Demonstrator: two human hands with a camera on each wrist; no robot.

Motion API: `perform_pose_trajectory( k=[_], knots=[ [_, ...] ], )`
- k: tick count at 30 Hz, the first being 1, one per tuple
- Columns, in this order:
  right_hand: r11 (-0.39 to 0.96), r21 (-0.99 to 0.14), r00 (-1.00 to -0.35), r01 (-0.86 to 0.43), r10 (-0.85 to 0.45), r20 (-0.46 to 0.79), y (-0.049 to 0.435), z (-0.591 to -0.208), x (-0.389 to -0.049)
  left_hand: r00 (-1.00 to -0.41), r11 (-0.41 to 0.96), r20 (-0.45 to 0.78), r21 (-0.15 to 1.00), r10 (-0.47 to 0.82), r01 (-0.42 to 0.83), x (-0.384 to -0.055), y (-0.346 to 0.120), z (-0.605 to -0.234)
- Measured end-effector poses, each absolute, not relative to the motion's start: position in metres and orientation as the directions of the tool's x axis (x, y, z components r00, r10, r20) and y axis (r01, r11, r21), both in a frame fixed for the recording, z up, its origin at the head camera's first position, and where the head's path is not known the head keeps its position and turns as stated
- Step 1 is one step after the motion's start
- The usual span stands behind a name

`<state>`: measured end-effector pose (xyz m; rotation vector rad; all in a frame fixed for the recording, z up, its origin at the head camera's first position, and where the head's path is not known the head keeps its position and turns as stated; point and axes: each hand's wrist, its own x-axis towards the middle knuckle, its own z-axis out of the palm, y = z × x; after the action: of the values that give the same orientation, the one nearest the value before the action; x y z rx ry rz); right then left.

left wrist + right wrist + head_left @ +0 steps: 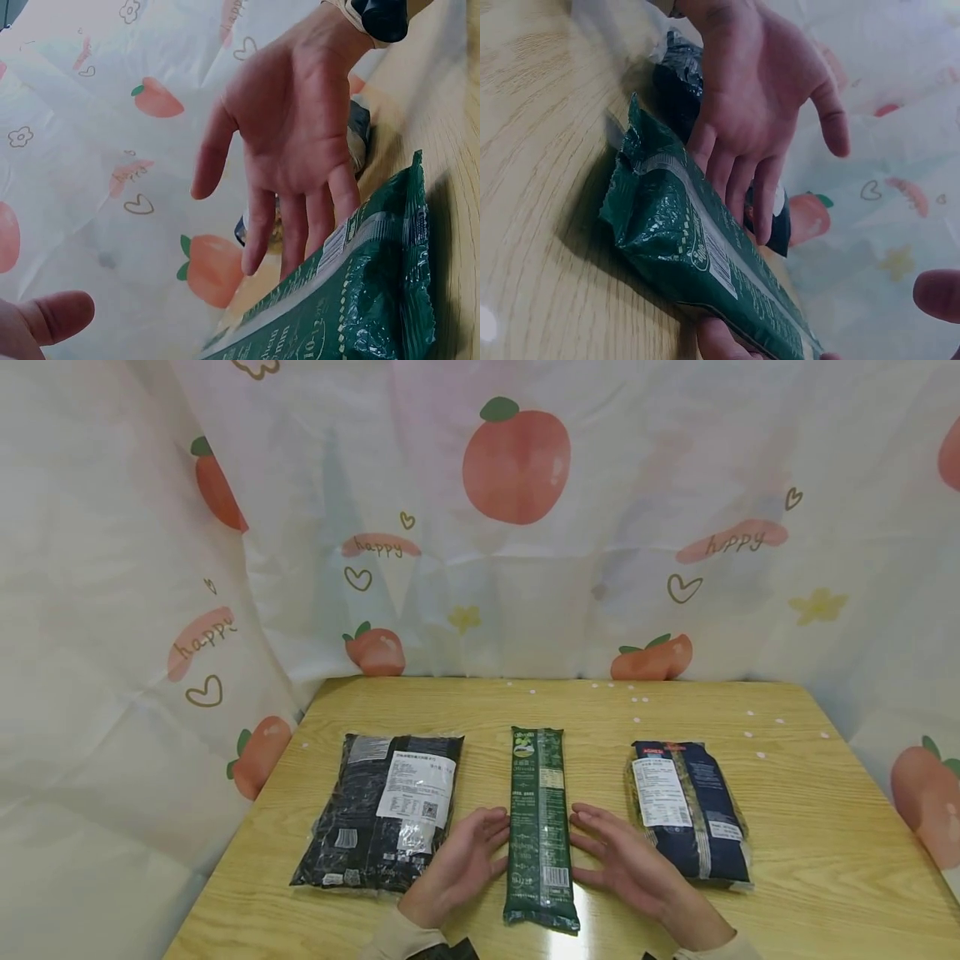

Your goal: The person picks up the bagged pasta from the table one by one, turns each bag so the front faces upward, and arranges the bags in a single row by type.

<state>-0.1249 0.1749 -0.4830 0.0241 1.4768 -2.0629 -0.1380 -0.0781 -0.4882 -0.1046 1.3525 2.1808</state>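
A long green spaghetti packet (537, 835) lies flat in the middle of the table, a barcode at its near end. My left hand (459, 860) is beside its left edge, fingers extended and thumb apart. On the other side, my right hand (622, 864) faces it with straight, spread fingers. Both palms turn inward towards the packet (697, 225). In the right wrist view, fingertips (724, 341) of the right hand come up against the packet's lower side. Whether the left fingers touch it, I cannot tell.
Left of the hands lies a black plastic-wrapped bag (375, 814) with white labels. A dark blue bag (693, 814) with yellowish contents is on the right. The wooden table (817, 860) ends at a fruit-printed curtain (517, 602) behind and at the sides.
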Motion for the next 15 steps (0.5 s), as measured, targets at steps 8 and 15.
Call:
perform_pose_trajectory(
  k=[8, 15],
  knots=[
    [-0.224, -0.853, -0.832, 0.471, -0.434, -0.345, 0.1726, -0.4841, -0.1272, -0.831, -0.353, -0.377, 0.774, 0.41, -0.525, -0.1393, -0.0771, -0.4851],
    [-0.229, -0.851, -0.827, 0.473, -0.448, -0.339, 0.1749, -0.4865, -0.1274, -0.81, -0.355, -0.383, 0.755, 0.444, -0.552, -0.1409, -0.0781, -0.4885]
  ],
)
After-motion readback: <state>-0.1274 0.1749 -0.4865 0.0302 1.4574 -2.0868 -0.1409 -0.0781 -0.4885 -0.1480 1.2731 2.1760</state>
